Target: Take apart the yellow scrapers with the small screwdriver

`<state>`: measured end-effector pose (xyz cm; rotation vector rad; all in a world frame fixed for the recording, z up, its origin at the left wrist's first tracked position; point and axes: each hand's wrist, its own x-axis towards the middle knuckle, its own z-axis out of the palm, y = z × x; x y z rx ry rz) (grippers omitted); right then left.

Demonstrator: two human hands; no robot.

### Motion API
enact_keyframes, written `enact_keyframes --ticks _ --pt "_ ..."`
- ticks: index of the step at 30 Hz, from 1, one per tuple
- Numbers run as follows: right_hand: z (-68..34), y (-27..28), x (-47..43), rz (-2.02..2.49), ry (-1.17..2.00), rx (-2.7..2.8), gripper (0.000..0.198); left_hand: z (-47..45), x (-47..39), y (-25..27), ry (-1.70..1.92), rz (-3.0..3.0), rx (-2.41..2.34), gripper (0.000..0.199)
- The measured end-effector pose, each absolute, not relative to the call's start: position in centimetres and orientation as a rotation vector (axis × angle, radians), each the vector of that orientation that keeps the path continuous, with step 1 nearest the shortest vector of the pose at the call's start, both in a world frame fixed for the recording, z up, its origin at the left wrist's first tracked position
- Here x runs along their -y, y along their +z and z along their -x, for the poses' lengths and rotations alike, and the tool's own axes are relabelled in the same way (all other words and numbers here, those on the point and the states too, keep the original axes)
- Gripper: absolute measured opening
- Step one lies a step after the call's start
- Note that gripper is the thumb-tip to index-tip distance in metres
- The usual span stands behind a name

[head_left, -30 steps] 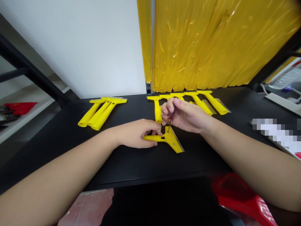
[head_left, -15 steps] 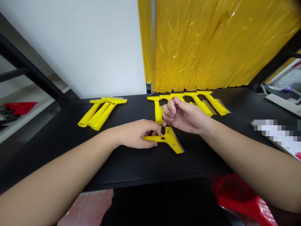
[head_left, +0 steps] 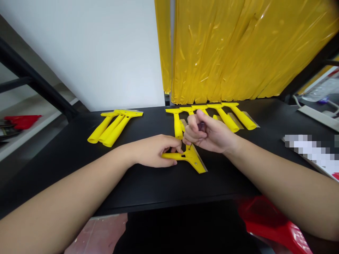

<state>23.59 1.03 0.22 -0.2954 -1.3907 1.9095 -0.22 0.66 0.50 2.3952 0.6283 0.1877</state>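
Resting on the black tabletop (head_left: 148,190), the yellow scraper (head_left: 194,164) under work is at the centre of the dial, with 12 o'clock directly away from the wearer. Its handle (head_left: 178,156) points to 9 o'clock; its thin metal blade (head_left: 201,158) faces roughly 2 o'clock.

The left hand (head_left: 152,150) is clamped on the handle, thumb on the near side and fingers on the far side. The right hand (head_left: 209,134), at 1 o'clock, is curled around the dark grip of a screwdriver (head_left: 202,126). The screwdriver's shaft slants down to the far part of the scraper head; exact seating of the tip cannot be confirmed. A second fastener (head_left: 195,163) sits on the head at about 5 o'clock from the tip. The hands are near each other, separately occupied.

Further stock noted: three yellow scrapers (head_left: 115,130) overlapping at 10 o'clock, and a row of similar scrapers (head_left: 225,118) running from 11 to 2 o'clock, partly hidden by the right hand.

Handling assessment: the scraper looks like moulded plastic, probably light and stiff, its smooth surface liable to twist under turning force. The blade is judged sharp and possibly brittle. Recommended hold: the handle close behind the head, pressed to the tabletop, fingers clear of the 2 o'clock edge.
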Motion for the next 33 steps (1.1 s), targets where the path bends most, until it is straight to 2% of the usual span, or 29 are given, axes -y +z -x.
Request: enact_keyframes --ticks 4,8,13,18,23,29,33 --pt "-23.5 0.1 -0.8 0.308 1.878 1.299 0.033 0.2 -0.7 0.5 0.193 -2.4 -0.626 0.019" --pt "-23.4 0.1 -1.1 0.329 1.868 1.258 0.033 0.3 -0.7 0.5 0.185 -2.394 -0.661 0.018" --pt "-23.5 0.1 -1.3 0.346 1.887 1.287 0.043 0.3 -0.8 0.4 0.199 -2.383 -0.627 0.017" --pt "-23.6 0.0 -1.0 0.334 1.857 1.279 0.035 0.2 -0.8 0.5 0.193 -2.392 -0.626 0.017" --pt "-23.3 -0.1 -1.3 0.358 1.803 1.273 0.042 0.3 -0.8 0.4 0.211 -2.391 -0.608 0.017" --pt "-24.0 0.6 -1.6 0.333 1.942 1.339 0.058 0.3 -0.7 0.4 0.214 -2.397 -0.614 0.017" --pt "-25.1 1.8 -1.2 0.281 2.041 1.373 0.062 0.3 -0.8 0.4 0.207 -2.408 -0.628 0.016"
